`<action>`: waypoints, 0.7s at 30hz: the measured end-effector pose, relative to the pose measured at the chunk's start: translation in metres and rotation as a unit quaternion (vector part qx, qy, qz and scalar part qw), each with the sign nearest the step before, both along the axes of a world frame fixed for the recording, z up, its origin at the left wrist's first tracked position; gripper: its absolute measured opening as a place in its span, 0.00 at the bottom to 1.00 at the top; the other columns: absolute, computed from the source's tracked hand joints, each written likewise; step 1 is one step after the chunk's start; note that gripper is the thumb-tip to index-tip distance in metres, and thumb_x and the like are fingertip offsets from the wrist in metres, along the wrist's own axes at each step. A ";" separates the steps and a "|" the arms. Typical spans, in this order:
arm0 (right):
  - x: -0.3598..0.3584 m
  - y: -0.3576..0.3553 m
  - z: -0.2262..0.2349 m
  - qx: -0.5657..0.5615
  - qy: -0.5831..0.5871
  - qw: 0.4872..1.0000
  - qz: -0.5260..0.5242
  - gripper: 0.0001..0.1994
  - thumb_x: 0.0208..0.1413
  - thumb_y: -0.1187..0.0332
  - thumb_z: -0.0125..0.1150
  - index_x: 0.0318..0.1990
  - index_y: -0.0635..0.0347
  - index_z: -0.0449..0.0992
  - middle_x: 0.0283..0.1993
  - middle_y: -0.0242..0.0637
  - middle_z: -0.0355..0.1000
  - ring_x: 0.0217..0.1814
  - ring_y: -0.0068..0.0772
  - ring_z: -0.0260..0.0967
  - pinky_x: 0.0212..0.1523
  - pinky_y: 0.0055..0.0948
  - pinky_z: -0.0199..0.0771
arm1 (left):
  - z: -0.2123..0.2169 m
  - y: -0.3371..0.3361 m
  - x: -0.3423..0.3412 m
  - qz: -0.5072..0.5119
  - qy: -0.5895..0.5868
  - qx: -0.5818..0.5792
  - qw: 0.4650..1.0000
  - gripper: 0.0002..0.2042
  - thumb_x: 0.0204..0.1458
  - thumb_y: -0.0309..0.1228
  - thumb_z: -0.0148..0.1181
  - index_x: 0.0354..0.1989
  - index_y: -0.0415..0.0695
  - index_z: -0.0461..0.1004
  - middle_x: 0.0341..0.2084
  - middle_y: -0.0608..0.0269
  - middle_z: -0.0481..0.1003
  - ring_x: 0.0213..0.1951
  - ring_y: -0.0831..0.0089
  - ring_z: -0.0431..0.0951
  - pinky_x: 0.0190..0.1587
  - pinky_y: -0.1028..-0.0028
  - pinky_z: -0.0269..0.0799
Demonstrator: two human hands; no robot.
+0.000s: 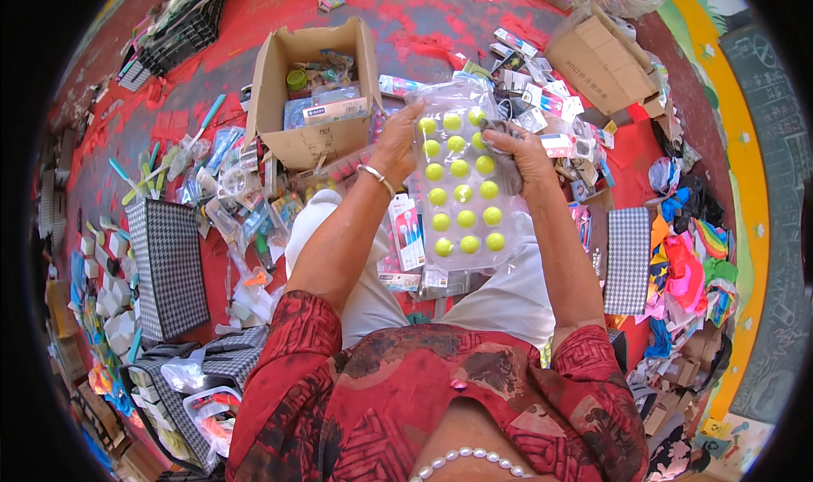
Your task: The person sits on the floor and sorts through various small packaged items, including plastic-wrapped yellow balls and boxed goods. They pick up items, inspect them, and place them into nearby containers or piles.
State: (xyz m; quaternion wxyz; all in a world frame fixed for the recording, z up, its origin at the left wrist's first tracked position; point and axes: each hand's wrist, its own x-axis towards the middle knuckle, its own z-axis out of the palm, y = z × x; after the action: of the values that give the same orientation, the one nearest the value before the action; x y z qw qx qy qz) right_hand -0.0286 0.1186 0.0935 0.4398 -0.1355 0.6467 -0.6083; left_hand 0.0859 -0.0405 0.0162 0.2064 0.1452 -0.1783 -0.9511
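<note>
A clear plastic pack [457,96] hangs upright before me above my lap. Rows of small yellow-green balls [467,218] fill it. At its upper left edge my left hand [396,149] is closed on the plastic. A crumpled grey cloth [511,174] is gripped in my right hand [529,155], and it touches the pack's upper right side. Some of the right fingers are hidden by the cloth. Below the pack's left side lies a flat package with blue-and-white brushes [407,232].
An open cardboard box [269,135] with packaged goods stands ahead on the left. Another box [600,62] leans at the far right above scattered small packages [542,101]. Houndstooth-patterned bins [172,266] stand on the red floor. Colourful fabric [684,270] is heaped at the right.
</note>
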 end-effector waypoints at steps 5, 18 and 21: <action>-0.021 -0.008 -0.008 -0.042 -0.052 0.992 -0.108 0.23 0.40 0.72 0.66 0.45 0.68 0.66 0.35 0.38 0.71 0.31 0.28 0.71 0.30 0.26 0.74 | 0.008 0.018 0.015 -0.124 0.146 0.099 0.976 0.26 0.48 0.40 0.61 0.53 0.42 0.63 0.49 0.55 0.68 0.51 0.61 0.68 0.56 0.59 0.62; 0.041 -0.004 0.048 -0.078 0.713 0.668 0.199 0.11 0.38 0.71 0.64 0.33 0.57 0.73 0.36 0.35 0.69 0.37 0.35 0.66 0.39 0.33 0.68 | 0.027 0.021 0.027 -0.199 0.034 0.078 0.976 0.21 0.41 0.24 0.57 0.47 0.39 0.66 0.39 0.56 0.73 0.40 0.65 0.76 0.46 0.62 0.73; 0.029 -0.024 0.041 -0.069 0.771 0.620 0.124 0.11 0.37 0.71 0.64 0.33 0.56 0.74 0.38 0.37 0.66 0.40 0.42 0.64 0.40 0.38 0.66 | 0.034 0.033 0.036 -0.172 0.047 -0.056 0.982 0.20 0.40 0.24 0.58 0.46 0.40 0.67 0.37 0.60 0.73 0.40 0.69 0.74 0.46 0.66 0.72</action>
State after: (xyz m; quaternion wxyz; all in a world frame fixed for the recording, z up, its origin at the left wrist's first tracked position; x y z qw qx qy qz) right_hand 0.0000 0.0944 0.1346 -0.1600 -0.6635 0.6819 -0.2628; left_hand 0.1220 -0.0073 0.0502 0.0554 0.0560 -0.2438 -0.9666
